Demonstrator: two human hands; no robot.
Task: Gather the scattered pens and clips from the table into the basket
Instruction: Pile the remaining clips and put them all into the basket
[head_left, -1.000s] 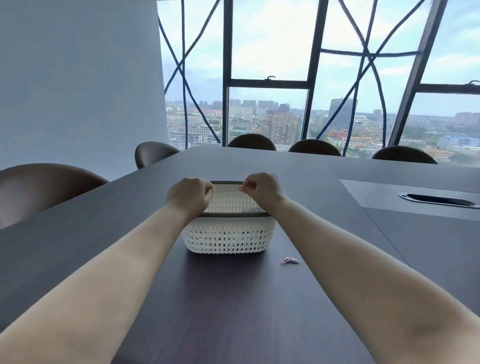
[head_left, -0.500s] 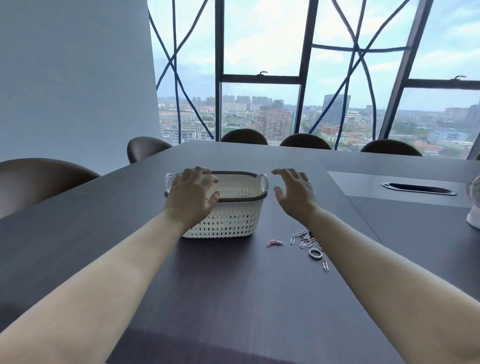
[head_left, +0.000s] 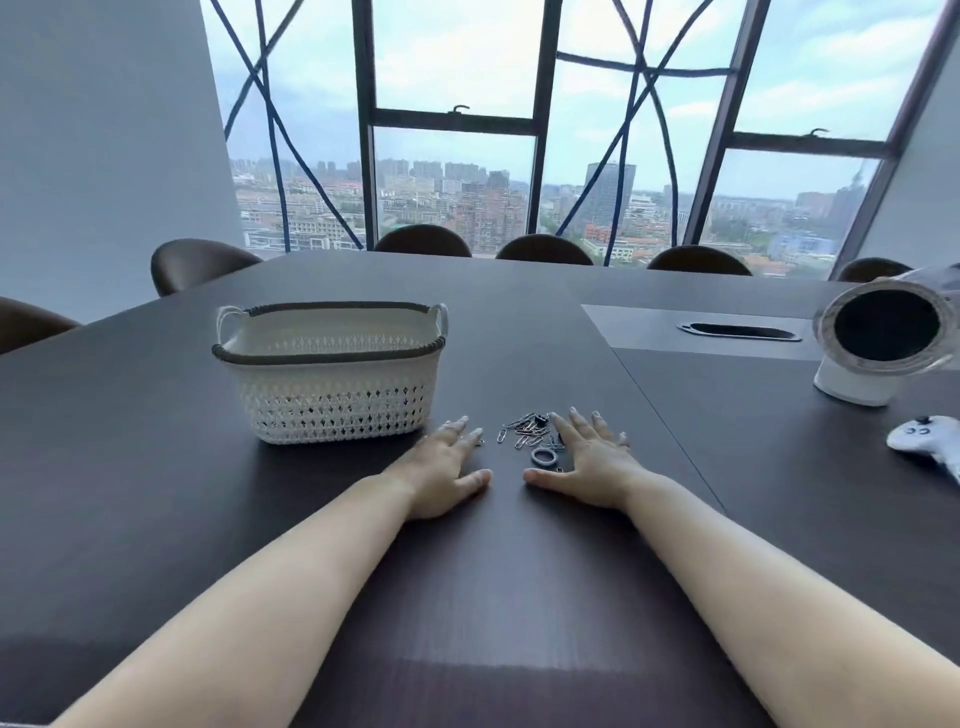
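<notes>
A white lattice basket (head_left: 332, 395) with a dark braided rim stands upright on the dark table (head_left: 493, 597), left of centre. A small heap of metal paper clips (head_left: 524, 430), with a grey ring (head_left: 544, 457) among them, lies just right of the basket. My left hand (head_left: 447, 470) lies flat on the table, fingers spread, at the heap's left. My right hand (head_left: 589, 460) lies flat at the heap's right, its fingers touching some clips. Neither hand holds anything. No pens are in view.
A white desk fan (head_left: 883, 338) stands at the far right, with a white game controller (head_left: 930, 441) in front of it. A cable slot (head_left: 737, 331) is set into the table. Brown chairs (head_left: 200, 262) line the far and left edges before the windows.
Both hands let go of the basket's rim and came down flat on the table on either side of the clips. The view shifted right, bringing the fan and controller in.
</notes>
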